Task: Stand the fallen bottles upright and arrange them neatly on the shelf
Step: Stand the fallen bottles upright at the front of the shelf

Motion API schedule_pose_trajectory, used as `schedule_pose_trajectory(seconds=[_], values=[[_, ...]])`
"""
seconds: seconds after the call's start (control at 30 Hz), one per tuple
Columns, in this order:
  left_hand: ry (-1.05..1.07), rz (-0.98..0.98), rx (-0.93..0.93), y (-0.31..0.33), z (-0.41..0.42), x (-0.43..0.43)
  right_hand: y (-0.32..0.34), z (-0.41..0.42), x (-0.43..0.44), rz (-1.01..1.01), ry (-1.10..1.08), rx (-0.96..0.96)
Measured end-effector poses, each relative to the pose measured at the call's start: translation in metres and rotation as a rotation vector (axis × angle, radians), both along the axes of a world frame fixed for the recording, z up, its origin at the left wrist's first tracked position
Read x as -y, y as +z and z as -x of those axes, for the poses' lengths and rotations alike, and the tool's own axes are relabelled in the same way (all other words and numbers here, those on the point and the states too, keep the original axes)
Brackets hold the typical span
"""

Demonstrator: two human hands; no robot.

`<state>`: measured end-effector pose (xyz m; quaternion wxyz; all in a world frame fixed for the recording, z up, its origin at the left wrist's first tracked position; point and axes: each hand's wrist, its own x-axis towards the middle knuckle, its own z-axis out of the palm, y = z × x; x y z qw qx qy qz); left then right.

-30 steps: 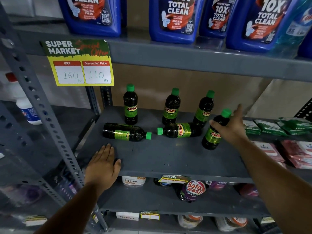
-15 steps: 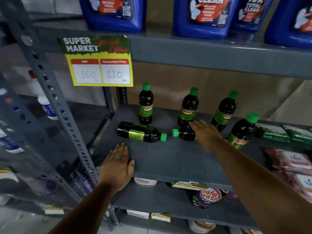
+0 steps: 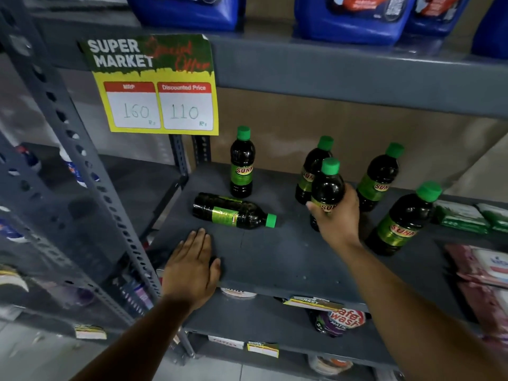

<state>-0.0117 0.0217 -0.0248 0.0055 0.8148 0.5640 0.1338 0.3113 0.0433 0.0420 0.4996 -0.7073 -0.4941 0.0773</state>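
Observation:
Dark bottles with green caps and green SUNNY labels stand on a grey metal shelf (image 3: 275,259). My right hand (image 3: 339,218) grips one bottle (image 3: 327,185) around its lower body and holds it upright at mid-shelf. One bottle (image 3: 232,211) lies on its side at the left, cap pointing right. Upright bottles stand at the back left (image 3: 241,166), behind the held one (image 3: 309,171), at the back right (image 3: 380,177) and at the front right (image 3: 404,221). My left hand (image 3: 192,268) lies flat, fingers apart, on the shelf's front left edge.
A yellow price sign (image 3: 159,86) hangs from the shelf above, where blue cleaner jugs (image 3: 351,15) stand. Green packets (image 3: 461,217) and pink packs (image 3: 483,268) lie to the right. A perforated grey upright (image 3: 90,171) runs along the left. Detergent pouches (image 3: 343,320) sit on the shelf below.
My right hand closed on the fallen bottle at mid-shelf and raised it upright. The left hand stayed flat on the shelf edge. The view moved closer and to the left.

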Motion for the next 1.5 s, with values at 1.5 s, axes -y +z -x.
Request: schedule_pose_trajectory(seconds=[1.5], values=[[-0.09, 0.059, -0.035, 0.01, 0.013, -0.009, 0.008, 0.08, 0.004, 0.336, 0.447, 0.394]])
